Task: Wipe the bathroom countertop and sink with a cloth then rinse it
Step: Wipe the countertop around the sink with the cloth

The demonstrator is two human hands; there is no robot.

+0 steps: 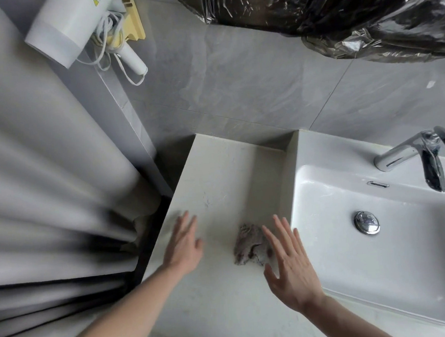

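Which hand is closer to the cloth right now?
Right. The right hand is open, its fingers at the cloth's right edge. The left hand is also open, flat over the countertop, clearly apart to the cloth's left.

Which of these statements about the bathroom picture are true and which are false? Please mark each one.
1. The cloth lies crumpled on the countertop, left of the sink. True.
2. The right hand holds the cloth in a closed grip. False: it is open, fingers spread, beside the cloth.
3. Water runs from the faucet. False: no water is visible.
4. The left hand is open and empty. True.
5. A white hair dryer is near the wall. True.
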